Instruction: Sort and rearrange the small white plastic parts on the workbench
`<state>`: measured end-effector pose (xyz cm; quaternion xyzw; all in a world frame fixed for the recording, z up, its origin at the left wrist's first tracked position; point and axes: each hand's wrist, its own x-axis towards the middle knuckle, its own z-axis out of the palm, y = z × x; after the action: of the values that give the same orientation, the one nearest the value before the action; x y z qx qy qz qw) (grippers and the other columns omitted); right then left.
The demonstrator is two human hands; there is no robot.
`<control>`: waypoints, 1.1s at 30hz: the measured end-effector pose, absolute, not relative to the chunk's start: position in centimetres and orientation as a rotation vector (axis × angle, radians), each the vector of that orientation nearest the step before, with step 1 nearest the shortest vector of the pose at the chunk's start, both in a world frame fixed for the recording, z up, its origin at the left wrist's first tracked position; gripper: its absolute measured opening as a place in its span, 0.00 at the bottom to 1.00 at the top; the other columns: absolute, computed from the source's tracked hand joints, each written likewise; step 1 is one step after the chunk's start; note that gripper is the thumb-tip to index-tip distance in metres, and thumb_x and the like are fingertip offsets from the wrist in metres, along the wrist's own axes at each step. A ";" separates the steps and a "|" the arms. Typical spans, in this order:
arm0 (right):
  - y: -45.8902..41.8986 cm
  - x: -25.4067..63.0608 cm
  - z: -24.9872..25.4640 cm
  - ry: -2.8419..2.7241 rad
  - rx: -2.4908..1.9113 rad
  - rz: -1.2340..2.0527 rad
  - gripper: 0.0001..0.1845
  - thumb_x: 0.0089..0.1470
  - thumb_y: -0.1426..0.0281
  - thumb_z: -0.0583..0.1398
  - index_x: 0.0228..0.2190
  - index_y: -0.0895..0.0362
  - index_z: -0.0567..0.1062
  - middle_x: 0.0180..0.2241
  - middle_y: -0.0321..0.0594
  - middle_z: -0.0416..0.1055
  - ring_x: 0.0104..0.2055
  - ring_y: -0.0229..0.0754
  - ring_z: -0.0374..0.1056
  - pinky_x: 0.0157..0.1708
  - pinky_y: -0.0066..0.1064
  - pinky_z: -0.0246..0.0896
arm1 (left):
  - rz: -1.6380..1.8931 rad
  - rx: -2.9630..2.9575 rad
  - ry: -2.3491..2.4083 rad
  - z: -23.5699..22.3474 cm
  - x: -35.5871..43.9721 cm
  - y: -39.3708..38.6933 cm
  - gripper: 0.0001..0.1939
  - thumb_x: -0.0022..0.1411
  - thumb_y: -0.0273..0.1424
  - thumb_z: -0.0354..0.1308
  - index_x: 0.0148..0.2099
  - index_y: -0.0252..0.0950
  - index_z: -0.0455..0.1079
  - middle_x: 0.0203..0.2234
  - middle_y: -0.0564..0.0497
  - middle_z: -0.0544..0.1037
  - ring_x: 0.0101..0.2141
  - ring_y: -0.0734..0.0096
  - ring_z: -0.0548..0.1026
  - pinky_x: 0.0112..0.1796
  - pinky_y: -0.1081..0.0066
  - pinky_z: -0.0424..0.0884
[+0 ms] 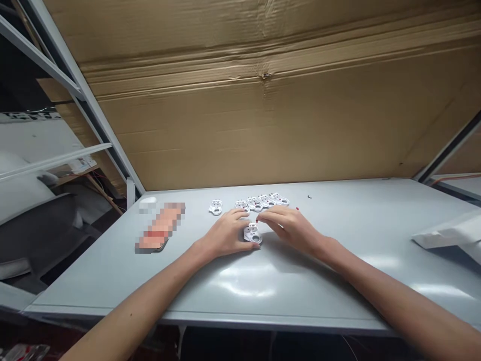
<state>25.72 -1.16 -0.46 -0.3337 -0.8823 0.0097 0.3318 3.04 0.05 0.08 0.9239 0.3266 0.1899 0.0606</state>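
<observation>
On the table, a small white plastic part with a round ring at one end (252,233) lies between my hands. My left hand (228,233) is curled around it, thumb at its near edge and fingers at its far side. Just to the right, my right hand (287,224) reaches in with its fingertips pinched together near the part's top. A tiny red piece (257,219) shows at those fingertips. Behind my hands stands a row of several similar white parts (266,201), some with red spots. Another white part (215,207) lies apart at the left.
A blurred orange-red phone-like object (161,228) and a small white item (148,203) lie at the table's left. White wrapping (451,231) sits at the right edge. A cardboard wall (270,135) closes the back. A small dark bit (309,196) lies behind my right hand.
</observation>
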 end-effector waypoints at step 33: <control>-0.3 26.1 1.5 -0.740 -0.974 1.747 0.14 0.58 0.79 0.55 0.44 0.61 0.75 0.51 0.51 0.75 0.54 0.45 0.72 0.58 0.34 0.66 | 0.527 2.866 0.935 0.4 3.0 -0.1 0.18 0.60 0.45 0.64 0.42 0.35 0.73 0.51 0.39 0.75 0.56 0.48 0.68 0.54 0.54 0.68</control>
<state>26.10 -0.28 1.54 -0.4000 -0.3036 0.7170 0.4834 2.95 -0.06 0.36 0.9357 0.3053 0.1720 0.0405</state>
